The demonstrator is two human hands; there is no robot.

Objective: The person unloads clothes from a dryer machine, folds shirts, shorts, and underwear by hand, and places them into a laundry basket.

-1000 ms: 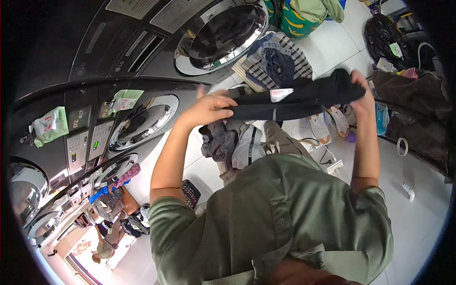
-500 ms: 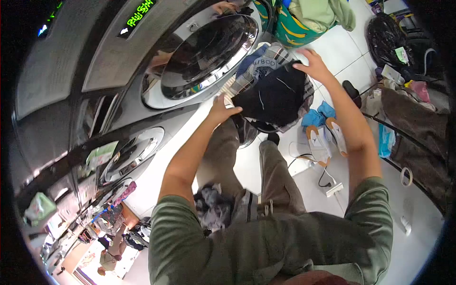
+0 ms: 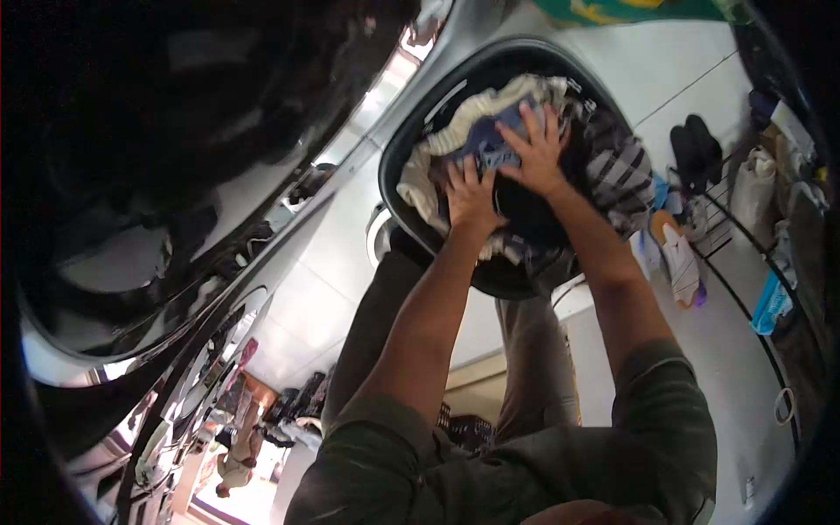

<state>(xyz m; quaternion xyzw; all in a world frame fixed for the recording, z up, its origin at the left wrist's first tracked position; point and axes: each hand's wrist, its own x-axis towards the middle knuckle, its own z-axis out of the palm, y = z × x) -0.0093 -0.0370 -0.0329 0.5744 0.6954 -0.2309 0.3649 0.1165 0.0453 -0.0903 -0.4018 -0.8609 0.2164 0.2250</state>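
Note:
Both hands lie flat on a heap of clothes inside a black tub [image 3: 455, 87]. My left hand [image 3: 472, 199] has its fingers spread on dark cloth near the middle. A little higher and to the right, my right hand [image 3: 535, 159] presses with fingers apart beside a blue garment with lettering [image 3: 497, 140]. Cream cloth [image 3: 444, 138] lines the left side of the heap. Black cloth [image 3: 527, 210] shows between my wrists, and a plaid garment [image 3: 619, 171] hangs over the tub's right edge.
Dark glossy machines [image 3: 131, 131] fill the left side. A green bag with yellow shapes [image 3: 630, 10] stands above the tub. To the right are black slippers [image 3: 696, 147], a white shoe [image 3: 676, 258] and a rack [image 3: 735, 223]. A person [image 3: 238, 464] shows far at lower left.
My hands have gone from gripping the clothes at either side to lying spread on top of them. The view has shifted and the tub's rim now shows around the heap.

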